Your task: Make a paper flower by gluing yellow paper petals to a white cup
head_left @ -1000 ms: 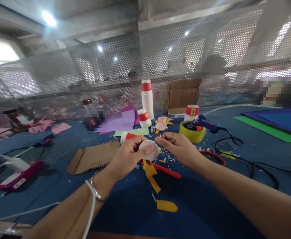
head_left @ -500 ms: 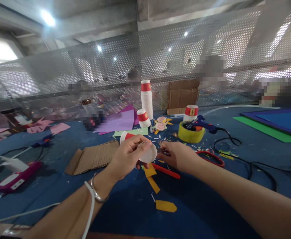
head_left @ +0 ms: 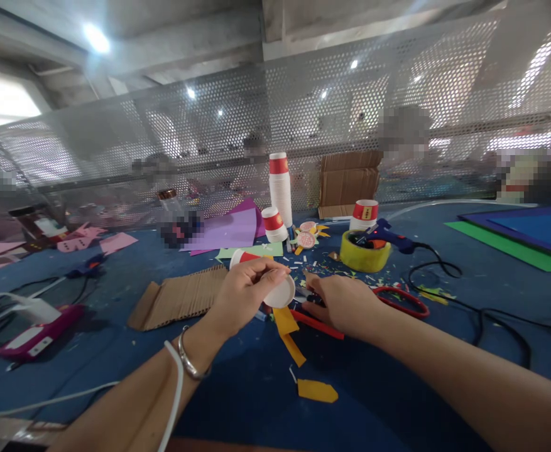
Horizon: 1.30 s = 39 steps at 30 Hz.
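My left hand (head_left: 251,289) is closed, with thumb and fingers pinching a white round paper disc (head_left: 282,294). Just behind its knuckles shows a red-and-white paper cup (head_left: 241,256), mostly covered by the hand. To the right, my right hand (head_left: 343,304) curls around dark-handled scissors (head_left: 309,295), whose grey blades point toward the disc; much of them is hidden by the fingers. Below the hands lie a red strip-like object (head_left: 325,326), bent yellow paper strips (head_left: 287,326) and a separate yellow paper piece (head_left: 317,390).
Corrugated cardboard (head_left: 178,298) lies left of my hands. Beyond stand stacked paper cups (head_left: 279,188). A yellow tape roll (head_left: 364,254) has a blue glue gun (head_left: 392,237) resting on it. Red-handled scissors (head_left: 402,302), cables and paper scraps lie right; a purple power strip (head_left: 42,333) sits left.
My right hand has shifted slightly, and more of the grey scissor blades shows beside the disc. The left hand keeps its pinch on the disc. The whole view has moved slightly.
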Motion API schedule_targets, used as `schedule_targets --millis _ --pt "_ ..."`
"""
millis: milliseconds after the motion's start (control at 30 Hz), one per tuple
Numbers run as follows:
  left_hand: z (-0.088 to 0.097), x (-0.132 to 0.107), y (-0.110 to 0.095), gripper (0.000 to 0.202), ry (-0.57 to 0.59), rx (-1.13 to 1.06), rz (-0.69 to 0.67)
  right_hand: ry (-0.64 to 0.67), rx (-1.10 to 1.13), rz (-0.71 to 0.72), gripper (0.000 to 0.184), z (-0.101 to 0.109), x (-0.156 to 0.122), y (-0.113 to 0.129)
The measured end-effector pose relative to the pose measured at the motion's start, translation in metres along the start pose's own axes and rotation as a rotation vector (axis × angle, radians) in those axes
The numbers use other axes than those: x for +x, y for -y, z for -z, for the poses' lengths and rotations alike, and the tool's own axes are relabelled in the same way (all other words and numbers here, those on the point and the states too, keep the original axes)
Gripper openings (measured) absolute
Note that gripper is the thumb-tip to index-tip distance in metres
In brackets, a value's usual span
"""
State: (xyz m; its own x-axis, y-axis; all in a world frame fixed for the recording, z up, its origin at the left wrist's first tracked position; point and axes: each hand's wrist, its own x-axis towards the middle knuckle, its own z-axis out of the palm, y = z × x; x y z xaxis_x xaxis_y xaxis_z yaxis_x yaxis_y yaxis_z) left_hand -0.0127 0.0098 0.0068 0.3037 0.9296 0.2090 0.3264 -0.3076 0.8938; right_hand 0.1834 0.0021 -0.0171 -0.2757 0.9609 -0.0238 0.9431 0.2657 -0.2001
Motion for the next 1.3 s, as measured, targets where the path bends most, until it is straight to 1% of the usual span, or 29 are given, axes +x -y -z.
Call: schedule_targets --millis 133,300,467,567,700,800,867,933,1000,1067,1200,1300 --pt "0.003 0.003 0.001 0.034 -0.022 0.076 -0.017 -0.003 -0.03 0.002 0.03 0.002 -0.002 0.001" --pt "0.004 0.002 0.003 0.04 0.004 0.159 0.022 -0.024 -0.066 0.012 0.029 0.004 -0.004 0.001" --pt "0.004 0.004 0.008 0.043 0.006 0.148 0.023 -0.052 -0.11 0.013 0.029 0.006 -0.006 0.0" --pt "0.003 0.005 0.008 0.043 0.009 0.113 0.029 -0.068 -0.133 0.015 0.026 0.007 -0.006 -0.001" --pt "0.002 0.006 0.007 0.042 0.052 0.06 0.058 -0.102 -0.152 -0.002 0.025 0.012 -0.005 -0.003" --pt "0.003 0.007 0.009 0.047 0.103 0.042 0.085 -0.222 -0.067 0.006 0.03 0.017 -0.004 -0.004" --pt "0.002 0.007 0.011 0.049 0.125 0.04 0.091 -0.308 0.073 0.057 0.036 0.019 -0.004 -0.004" --pt "0.002 0.008 0.012 0.048 0.137 0.028 0.089 -0.332 0.223 0.121 0.039 0.018 -0.005 -0.004" --pt "0.001 0.007 0.012 0.047 0.152 -0.02 0.077 -0.322 0.311 0.166 0.036 0.016 -0.005 -0.003" --pt "-0.001 0.007 0.012 0.046 0.179 -0.099 0.07 -0.33 0.324 0.185 0.029 0.013 -0.005 -0.003" --pt "-0.001 0.006 0.009 0.047 0.245 -0.317 0.122 -0.418 0.283 0.206 0.029 0.009 -0.004 -0.005" --pt "0.0 0.005 0.009 0.043 0.303 -0.506 0.166 -0.466 0.306 0.216 0.03 0.009 -0.004 -0.007"
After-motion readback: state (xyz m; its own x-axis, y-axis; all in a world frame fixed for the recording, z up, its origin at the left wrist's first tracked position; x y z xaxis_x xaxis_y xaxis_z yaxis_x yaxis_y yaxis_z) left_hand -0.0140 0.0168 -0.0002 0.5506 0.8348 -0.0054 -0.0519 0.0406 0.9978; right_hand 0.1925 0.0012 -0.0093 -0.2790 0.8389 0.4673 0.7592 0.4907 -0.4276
